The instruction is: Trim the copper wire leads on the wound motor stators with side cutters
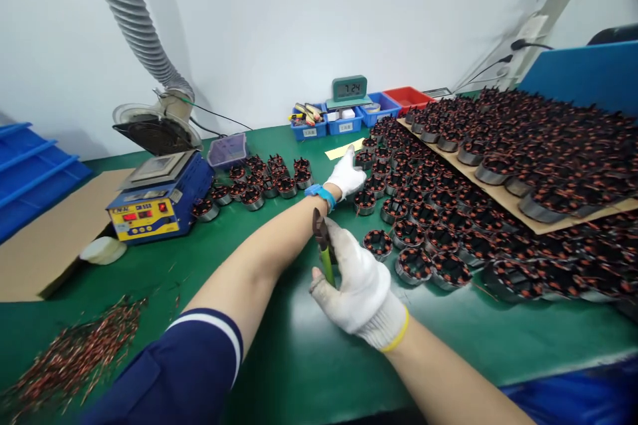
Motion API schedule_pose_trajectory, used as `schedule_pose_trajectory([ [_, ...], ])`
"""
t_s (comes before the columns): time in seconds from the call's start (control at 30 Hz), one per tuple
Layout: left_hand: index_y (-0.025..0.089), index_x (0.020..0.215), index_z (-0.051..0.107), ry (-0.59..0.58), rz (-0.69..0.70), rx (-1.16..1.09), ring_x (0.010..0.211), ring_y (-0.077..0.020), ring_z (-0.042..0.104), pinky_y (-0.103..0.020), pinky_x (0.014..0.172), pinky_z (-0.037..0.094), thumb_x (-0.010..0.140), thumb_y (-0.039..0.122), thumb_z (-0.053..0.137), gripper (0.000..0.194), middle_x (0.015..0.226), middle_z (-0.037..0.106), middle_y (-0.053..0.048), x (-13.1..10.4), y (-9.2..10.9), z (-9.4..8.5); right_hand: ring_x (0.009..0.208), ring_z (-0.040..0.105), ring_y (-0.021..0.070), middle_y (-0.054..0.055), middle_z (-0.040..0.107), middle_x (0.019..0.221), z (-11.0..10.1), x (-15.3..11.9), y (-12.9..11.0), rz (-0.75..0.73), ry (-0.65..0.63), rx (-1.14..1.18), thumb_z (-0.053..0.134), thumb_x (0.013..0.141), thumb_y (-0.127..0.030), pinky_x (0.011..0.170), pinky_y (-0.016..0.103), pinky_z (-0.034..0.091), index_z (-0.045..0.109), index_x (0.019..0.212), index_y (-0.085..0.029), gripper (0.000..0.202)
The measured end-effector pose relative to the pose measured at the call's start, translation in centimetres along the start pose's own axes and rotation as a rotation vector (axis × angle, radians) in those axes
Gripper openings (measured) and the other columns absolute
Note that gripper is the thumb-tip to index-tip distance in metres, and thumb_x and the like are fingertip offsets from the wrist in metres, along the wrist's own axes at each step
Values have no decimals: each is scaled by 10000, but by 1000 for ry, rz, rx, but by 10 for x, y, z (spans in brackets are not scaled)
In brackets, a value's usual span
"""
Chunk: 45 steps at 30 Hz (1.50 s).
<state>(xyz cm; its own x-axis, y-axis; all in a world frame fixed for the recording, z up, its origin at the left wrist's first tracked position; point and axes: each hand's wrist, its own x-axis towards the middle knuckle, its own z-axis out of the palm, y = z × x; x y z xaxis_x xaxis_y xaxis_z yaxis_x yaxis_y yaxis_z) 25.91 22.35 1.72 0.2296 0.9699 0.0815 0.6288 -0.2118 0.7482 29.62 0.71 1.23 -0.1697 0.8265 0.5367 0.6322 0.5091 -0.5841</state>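
My right hand (353,282), in a white glove with a yellow cuff edge, holds green-handled cutters (323,246) with the dark jaws pointing up. Farther forward, my left hand (345,174), also gloved and with a blue band at the wrist, reaches to the left edge of the rows of wound metal rings (409,234). Its fingers are beside a ring (364,159) near a yellow paper strip (343,149); whether they grip it is unclear. A smaller group of rings (252,196) stands left of my left hand.
Copper wire scraps (82,352) lie at the front left. A blue and yellow device (154,202) stands under a fume hose (137,20). Blue bins (309,133), a red bin (406,96) and a clock (349,88) line the back. A board (508,199) carries many rings at the right.
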Motion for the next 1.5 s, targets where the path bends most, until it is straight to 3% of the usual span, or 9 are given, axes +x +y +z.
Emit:
schedule_pose_trajectory([
  [0.1, 203, 1425, 344, 165, 58, 275, 1349, -293, 358, -468, 1134, 290, 886, 325, 551, 591, 1482, 366, -124, -21, -14, -33, 829, 657, 244, 103, 623, 1116, 1, 5, -1, 146, -119, -201, 517, 796, -326, 631, 336, 518, 333, 1427, -174, 675],
  [0.17, 150, 1335, 463, 217, 37, 456, 1372, -405, 270, -581, 1127, 204, 822, 381, 597, 578, 1448, 391, -177, -35, -29, -58, 815, 653, 252, 101, 615, 1070, 1, 6, -1, 197, -244, -312, 512, 801, -334, 602, 340, 499, 370, 1408, -167, 644],
  [0.3, 118, 1080, 630, 154, 24, 704, 1195, -450, 450, -628, 1007, 303, 742, 378, 643, 427, 1188, 577, -212, -55, -62, -90, 772, 630, 243, 81, 569, 1010, -1, 5, 2, 255, -447, -500, 546, 766, -312, 529, 317, 447, 512, 1237, -198, 486],
  [0.43, 181, 1133, 615, 102, 99, 826, 1216, -358, 470, -537, 1044, 314, 796, 350, 573, 379, 1221, 582, -152, -62, -73, -96, 848, 603, 263, 85, 540, 1029, -5, 1, 4, 285, -445, -611, 566, 755, -342, 547, 319, 437, 548, 1120, -205, 390],
  [0.6, 209, 1087, 634, 18, 197, 867, 1379, -349, 311, -577, 1151, 149, 783, 389, 595, 355, 1353, 544, -91, -84, -70, -102, 969, 560, 298, 117, 558, 1092, -7, -2, 8, 228, -427, -597, 591, 765, -517, 730, 396, 464, 565, 1120, -192, 482],
  [0.83, 190, 949, 633, -54, 283, 808, 1352, -322, 395, -495, 1143, 288, 779, 333, 593, 226, 1367, 551, -106, -184, -81, -130, 1207, 483, 317, 170, 500, 1343, -4, 15, 24, 285, -385, -442, 455, 875, -554, 936, 416, 417, 426, 1370, -129, 653],
  [1.1, 194, 852, 566, 32, 260, 657, 1166, -269, 567, -427, 977, 475, 837, 294, 544, 103, 1257, 598, -131, -279, -106, -142, 1109, 591, 296, 191, 584, 1256, 33, 106, 48, 458, -431, -449, 430, 906, -592, 889, 404, 466, 385, 1415, -118, 697],
  [1.3, 192, 868, 558, 112, 206, 522, 1112, -269, 575, -440, 953, 476, 844, 291, 549, 102, 1255, 594, -118, -298, -125, -144, 1103, 571, 244, 107, 543, 1293, 36, 155, 66, 440, -398, -632, 569, 920, -384, 914, 476, 494, 536, 1269, -173, 409],
  [1.5, 203, 908, 570, 114, 173, 501, 1083, -280, 588, -436, 920, 494, 819, 300, 574, 132, 1279, 588, -96, -296, -124, -143, 1085, 578, 238, 103, 556, 1271, 37, 171, 49, 310, -544, -791, 569, 918, -388, 904, 466, 498, 541, 1261, -174, 405],
])
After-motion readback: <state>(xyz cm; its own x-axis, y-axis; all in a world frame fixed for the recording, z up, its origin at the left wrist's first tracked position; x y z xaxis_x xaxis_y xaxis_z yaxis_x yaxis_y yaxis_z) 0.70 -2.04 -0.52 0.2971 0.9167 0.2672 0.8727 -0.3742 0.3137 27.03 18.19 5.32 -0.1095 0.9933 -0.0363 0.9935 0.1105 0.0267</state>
